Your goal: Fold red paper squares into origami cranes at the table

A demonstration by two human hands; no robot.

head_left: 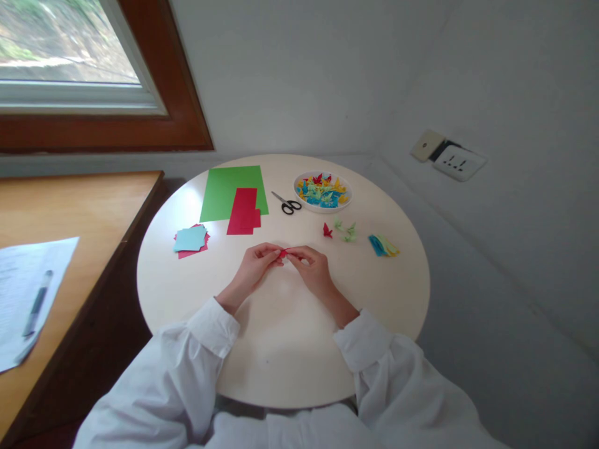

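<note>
Between the fingertips of my left hand (258, 264) and my right hand (311, 267) is a small folded piece of red paper (282, 253). Both hands pinch it from either side, and the fingers cover most of it, so its exact shape is hidden. Beyond my right hand stand a small red folded paper crane (327, 231) and several pale green ones (349, 233). A white bowl (299, 198) farther back is filled with many folded paper pieces in blue, yellow, green and red.
Black-handled scissors (289, 204) lie left of the bowl. A green sheet (219, 190) bears red paper strips (242, 212). Small paper squares (191, 239) are stacked at left; folded blue and yellow papers (384, 246) sit at right. A wooden desk (93, 206) holds printed sheets and a pen (38, 302).
</note>
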